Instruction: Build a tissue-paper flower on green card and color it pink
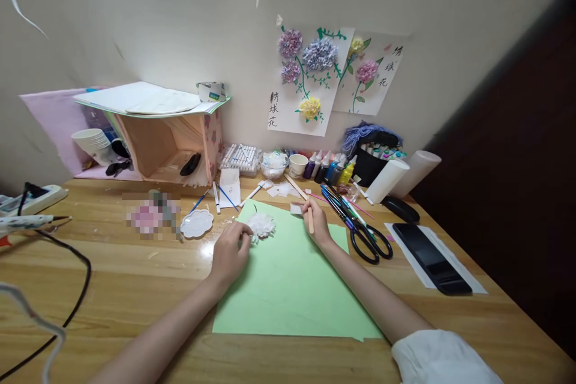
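Note:
A green sheet of paper (288, 288) lies on the wooden table, with a white paper-petal flower (262, 226) near its far left corner. My left hand (231, 252) rests over the sheet's left edge, its fingers loosely bent and the thumb a little apart, fingertips at the flower's near left side. Over the far right part of the sheet, my right hand (316, 222) is closed on a wooden craft stick (310, 220). A small white paper piece (296, 209) shows at its fingertips; whether it is pinched there or stuck on is unclear.
Black-handled scissors (366, 243) and pens lie right of the sheet, beyond them a black phone (429, 258). A white palette (197, 224) sits at left. Paint bottles (321, 169), a paper cup (298, 165) and a marker box (240, 159) line the wall. A cable (85, 276) crosses the left side.

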Available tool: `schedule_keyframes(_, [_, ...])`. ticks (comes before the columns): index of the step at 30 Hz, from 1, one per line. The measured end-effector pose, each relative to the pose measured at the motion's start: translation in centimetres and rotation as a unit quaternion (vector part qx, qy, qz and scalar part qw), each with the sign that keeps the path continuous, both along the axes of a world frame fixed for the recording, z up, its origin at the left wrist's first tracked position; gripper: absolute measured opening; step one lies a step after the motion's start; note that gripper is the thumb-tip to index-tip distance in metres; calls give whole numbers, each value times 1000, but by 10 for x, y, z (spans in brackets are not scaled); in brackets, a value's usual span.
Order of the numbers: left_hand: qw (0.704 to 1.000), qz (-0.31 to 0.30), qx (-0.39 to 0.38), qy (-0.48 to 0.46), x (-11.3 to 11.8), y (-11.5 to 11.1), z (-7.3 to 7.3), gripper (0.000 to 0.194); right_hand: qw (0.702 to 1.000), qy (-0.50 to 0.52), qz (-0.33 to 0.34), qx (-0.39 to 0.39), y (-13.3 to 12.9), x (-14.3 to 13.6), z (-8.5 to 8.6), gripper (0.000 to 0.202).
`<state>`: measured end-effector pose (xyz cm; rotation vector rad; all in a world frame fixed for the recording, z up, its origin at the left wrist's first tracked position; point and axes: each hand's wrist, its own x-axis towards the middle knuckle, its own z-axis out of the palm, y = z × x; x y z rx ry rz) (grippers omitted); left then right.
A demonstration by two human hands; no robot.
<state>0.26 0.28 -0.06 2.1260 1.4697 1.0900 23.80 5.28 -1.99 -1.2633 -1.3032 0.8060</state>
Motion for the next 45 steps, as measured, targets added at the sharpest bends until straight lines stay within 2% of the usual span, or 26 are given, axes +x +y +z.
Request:
schedule_keyframes(4, [1000,8,10,-1,0,1,1,15,998,0,55,18,6,2,-2,12])
schedule_keyframes(13, [999,-5,48,24,0,-6,2,16,994,-6,103,26,10,-1,2,9])
schedule_keyframes(16, [986,-48,131,89,5,-3,6,16,991,-1,130,39,10,-7,5,11])
schedule_keyframes(19, [957,-64,229,166,22,11,17,18,986,45,156,48,7,-12,7,16])
schedule_keyframes(22, [968,12,166,187,44,31,27,18,983,105,146,34,1,-14,8,22])
schedule_keyframes(25, [982,0,72,174,60,46,29,21,978,157,136,17,-3,-15,10,25])
schedule_keyframes(29, [994,-32,-8,104,65,54,25,18,973,186,136,20,-6,-16,13,25])
schedule_keyframes(32, [996,-56,-30,70,63,56,22,15,973,187,132,15,-7,-17,15,25])
schedule_keyframes(37, [996,-54,-32,69,60,57,21,14,983,159,90,28,-6,-15,16,27])
schedule_keyframes(42, [997,-58,-48,20,62,62,23,17,984,122,125,34,-6,-14,16,25])
schedule_keyframes(45, [996,-59,-68,-7,56,55,28,19,985,107,134,32,-9,-14,15,24])
